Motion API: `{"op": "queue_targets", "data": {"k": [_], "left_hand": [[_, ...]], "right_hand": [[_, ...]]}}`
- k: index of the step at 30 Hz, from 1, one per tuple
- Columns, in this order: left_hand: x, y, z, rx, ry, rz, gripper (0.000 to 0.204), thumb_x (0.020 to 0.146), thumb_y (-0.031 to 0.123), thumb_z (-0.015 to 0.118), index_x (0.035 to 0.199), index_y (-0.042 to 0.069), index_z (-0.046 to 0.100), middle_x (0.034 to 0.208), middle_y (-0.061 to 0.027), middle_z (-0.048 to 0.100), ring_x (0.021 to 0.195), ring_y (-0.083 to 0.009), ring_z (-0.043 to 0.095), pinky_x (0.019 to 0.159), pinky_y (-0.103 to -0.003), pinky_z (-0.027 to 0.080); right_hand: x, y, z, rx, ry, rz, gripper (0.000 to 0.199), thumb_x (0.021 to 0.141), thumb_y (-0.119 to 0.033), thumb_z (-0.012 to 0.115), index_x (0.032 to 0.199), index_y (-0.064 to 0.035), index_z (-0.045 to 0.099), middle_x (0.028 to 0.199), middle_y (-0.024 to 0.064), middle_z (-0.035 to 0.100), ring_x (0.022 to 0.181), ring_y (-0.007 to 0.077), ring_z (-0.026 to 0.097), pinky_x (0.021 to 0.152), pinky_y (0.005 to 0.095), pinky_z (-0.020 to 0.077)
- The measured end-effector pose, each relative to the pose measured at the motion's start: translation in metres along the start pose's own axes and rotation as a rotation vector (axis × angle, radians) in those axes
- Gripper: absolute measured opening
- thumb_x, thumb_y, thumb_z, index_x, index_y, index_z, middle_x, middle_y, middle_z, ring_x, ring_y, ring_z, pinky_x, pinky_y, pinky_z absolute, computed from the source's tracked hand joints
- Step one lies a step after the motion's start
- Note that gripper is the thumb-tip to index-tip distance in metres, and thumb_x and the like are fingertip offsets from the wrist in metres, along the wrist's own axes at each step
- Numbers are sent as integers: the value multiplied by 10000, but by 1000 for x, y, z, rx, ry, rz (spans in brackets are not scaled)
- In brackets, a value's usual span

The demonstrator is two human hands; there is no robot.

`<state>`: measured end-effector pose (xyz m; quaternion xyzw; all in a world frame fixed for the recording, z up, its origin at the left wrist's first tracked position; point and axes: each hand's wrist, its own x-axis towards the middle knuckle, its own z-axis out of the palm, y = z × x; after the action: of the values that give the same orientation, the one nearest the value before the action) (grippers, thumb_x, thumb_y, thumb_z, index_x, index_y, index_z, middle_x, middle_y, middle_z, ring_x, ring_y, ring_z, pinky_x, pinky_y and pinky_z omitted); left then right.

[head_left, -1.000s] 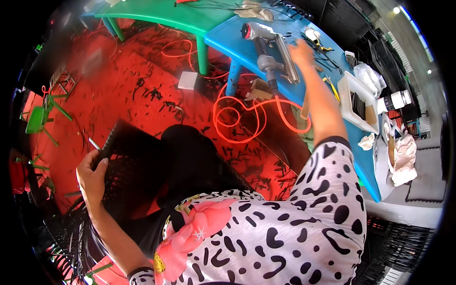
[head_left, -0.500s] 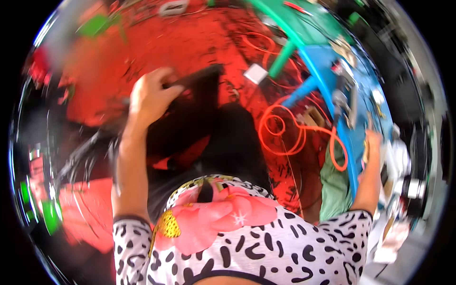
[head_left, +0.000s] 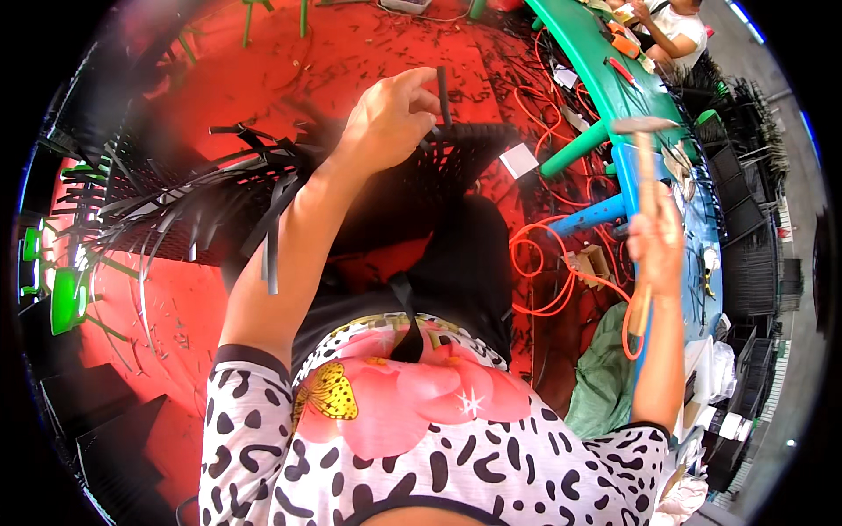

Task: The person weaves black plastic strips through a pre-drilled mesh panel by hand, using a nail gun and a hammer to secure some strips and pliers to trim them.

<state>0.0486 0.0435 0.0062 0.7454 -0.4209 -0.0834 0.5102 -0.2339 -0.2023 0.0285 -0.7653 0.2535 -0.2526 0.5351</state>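
My left hand [head_left: 386, 118] pinches a black strip end [head_left: 443, 95] sticking up from a black woven basket piece [head_left: 263, 188] that rests on my lap, its loose strips fanning out to the left. My right hand [head_left: 658, 241] is raised at the right and grips the wooden handle of a hammer [head_left: 645, 167], whose metal head points up near the blue table. The two hands are well apart.
A red floor [head_left: 263, 70] strewn with black offcuts lies ahead. An orange cable [head_left: 544, 272] coils by a blue table [head_left: 702, 228] and a green table [head_left: 605, 61]. Another person [head_left: 675, 22] sits at the far end. Black baskets [head_left: 754, 245] stack at right.
The view has swung. My left hand rose from the basket's edge to pinch a strip end. My right hand left the table and now holds a hammer upright.
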Motion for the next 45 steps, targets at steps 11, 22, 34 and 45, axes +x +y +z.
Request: {"op": "queue_targets", "data": {"k": [11,22,34,45], "left_hand": [[1,-2,3,38,23,46,538,739,-23,557,1262,-37,427,906,-101,651,757,-128,588,695,-258,473],[6,-5,2,63,7,39,530,736,-15,566,1252,-22,444,953,-96,650,799,-135,588,712,-256,471],[15,-11,-4,-341,-153,-129,522,750,-50,567,1251,-73,422,927,-68,605,840,-110,568,780,-209,432],[13,-15,-6,-294,-110,-195,493,792,-61,536,1266,-71,401,903,-63,594,826,-95,553,761,-195,424]], "right_hand": [[-18,-75,103,-249,-400,-341,508,827,24,518,1316,-23,387,1302,133,484,1146,197,509,868,284,446],[-6,-67,67,153,-235,-178,541,861,-57,515,1353,-32,292,737,27,536,490,45,443,443,177,378],[-50,105,-141,-906,865,251,529,755,-121,591,1259,-87,432,827,197,634,723,323,638,649,416,492],[-68,160,-211,-1184,739,583,457,784,-301,585,1159,-62,481,1025,199,606,968,366,579,804,472,469]]}}
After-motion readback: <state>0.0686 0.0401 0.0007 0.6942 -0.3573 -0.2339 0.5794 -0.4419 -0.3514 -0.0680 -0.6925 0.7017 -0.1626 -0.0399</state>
